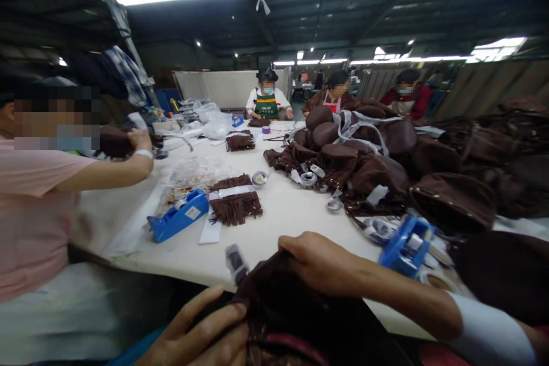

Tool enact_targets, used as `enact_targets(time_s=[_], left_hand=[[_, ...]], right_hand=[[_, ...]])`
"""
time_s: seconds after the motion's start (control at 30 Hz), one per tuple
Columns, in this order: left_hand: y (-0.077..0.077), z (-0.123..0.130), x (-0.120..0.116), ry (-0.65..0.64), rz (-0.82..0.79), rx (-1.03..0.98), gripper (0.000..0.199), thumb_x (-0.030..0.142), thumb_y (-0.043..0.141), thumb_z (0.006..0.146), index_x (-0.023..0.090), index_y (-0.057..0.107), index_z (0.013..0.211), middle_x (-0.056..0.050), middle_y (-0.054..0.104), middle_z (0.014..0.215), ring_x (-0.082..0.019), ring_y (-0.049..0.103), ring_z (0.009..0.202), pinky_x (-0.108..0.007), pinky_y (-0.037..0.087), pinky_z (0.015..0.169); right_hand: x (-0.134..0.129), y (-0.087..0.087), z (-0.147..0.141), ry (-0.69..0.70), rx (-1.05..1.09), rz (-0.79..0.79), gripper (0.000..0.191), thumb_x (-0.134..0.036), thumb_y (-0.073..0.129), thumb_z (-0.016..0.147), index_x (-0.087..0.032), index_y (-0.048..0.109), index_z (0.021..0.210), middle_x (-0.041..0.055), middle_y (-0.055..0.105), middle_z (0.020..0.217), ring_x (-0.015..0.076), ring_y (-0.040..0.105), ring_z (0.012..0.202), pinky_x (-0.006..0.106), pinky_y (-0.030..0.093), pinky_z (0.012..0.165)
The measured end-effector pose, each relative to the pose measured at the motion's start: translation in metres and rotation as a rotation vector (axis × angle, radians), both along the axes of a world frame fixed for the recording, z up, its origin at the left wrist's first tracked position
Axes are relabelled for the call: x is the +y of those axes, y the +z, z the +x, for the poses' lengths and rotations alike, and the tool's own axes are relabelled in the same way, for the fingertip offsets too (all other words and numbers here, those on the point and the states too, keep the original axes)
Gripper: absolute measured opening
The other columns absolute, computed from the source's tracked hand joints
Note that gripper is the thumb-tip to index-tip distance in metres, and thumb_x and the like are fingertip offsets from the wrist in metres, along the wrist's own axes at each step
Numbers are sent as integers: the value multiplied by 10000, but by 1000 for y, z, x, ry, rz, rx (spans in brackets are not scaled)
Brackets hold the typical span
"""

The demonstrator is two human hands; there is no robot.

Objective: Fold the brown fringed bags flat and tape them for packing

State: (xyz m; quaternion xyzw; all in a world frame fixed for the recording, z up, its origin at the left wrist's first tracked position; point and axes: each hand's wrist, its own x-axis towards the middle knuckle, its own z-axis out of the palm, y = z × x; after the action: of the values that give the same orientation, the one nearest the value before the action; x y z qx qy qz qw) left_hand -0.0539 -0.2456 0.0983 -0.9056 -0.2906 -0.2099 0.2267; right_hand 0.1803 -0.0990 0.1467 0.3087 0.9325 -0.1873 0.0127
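Note:
A dark brown bag hangs between my two hands at the near edge of the table, its mouth facing me. My right hand is closed on the far rim, pinching the fabric. Lower down, my left hand has its fingertips against the bag's left side; its thumb and lower part are partly out of view. A small plastic-wrapped piece sticks up at the bag's left corner. Reddish material shows low inside the bag, too dark to make out.
Blue tape dispensers stand left and right on the white table. A fringed brown piece lies mid-table. Brown bags are heaped at right. A co-worker in pink reaches in from the left; others sit at the far side.

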Motion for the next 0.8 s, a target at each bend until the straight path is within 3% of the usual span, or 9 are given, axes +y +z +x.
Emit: enact_targets(time_s=[0.07,0.17,0.27,0.33,0.47,0.53,0.6,0.7,0.8], left_hand=[[-11,-12,-4,31,-89,-68,203,242,485,965,263,662,1063,2,725,1091,-187,591,1201,-417,426,1111],[-21,-14,-9,98,-252,-317,236,385,458,970,233,633,1020,-71,693,1144,-196,588,1199,-295,541,956],[-16,3,-6,395,-305,-588,264,422,572,905,224,576,1080,-90,653,1156,-174,657,1028,-230,572,818],[-8,18,0,568,-338,-689,441,432,658,832,227,524,1199,-80,644,1136,-173,674,904,-246,578,736],[-6,24,12,601,-802,-827,309,484,561,885,226,598,1052,21,645,759,-116,607,570,-203,486,526],[-18,9,12,668,-1064,-1000,362,542,452,927,209,585,878,63,538,576,-76,477,408,-175,354,404],[-33,-13,10,766,-1170,-1087,426,600,430,908,203,564,835,66,511,548,-78,438,378,-186,313,380],[-41,-39,4,860,-962,-933,466,648,545,788,202,613,906,-25,666,767,-181,635,629,-284,516,592],[-27,-28,-1,954,-653,-929,544,652,527,780,221,579,1109,-90,668,1128,-261,671,928,-374,539,817]], right_hand=[[1,-1,7,-40,-7,-22,168,-264,495,904,-164,625,942,63,675,804,163,611,679,225,304,550],[-2,0,11,-34,-16,-33,207,-310,493,914,-161,636,931,71,677,789,180,623,681,235,298,543],[-7,1,10,-17,-5,-29,235,-337,484,921,-166,645,937,80,687,799,188,629,691,240,300,548],[-10,2,10,-5,-5,-25,232,-335,488,918,-169,647,947,85,694,816,186,627,701,240,301,553],[-14,1,18,-11,11,-61,220,-339,493,921,-171,634,908,66,680,782,152,582,640,234,285,538],[-14,-1,25,-65,45,-107,250,-370,480,936,-172,614,863,46,656,742,132,547,606,228,274,524],[-14,-4,29,-114,81,-147,282,-405,477,941,-173,596,834,32,638,720,123,526,599,223,265,515],[-13,-5,30,-112,105,-179,279,-411,494,929,-172,595,826,28,636,722,118,519,598,224,255,512],[-13,-4,25,-81,96,-167,256,-385,495,927,-171,610,843,38,651,740,121,527,599,232,262,523]])
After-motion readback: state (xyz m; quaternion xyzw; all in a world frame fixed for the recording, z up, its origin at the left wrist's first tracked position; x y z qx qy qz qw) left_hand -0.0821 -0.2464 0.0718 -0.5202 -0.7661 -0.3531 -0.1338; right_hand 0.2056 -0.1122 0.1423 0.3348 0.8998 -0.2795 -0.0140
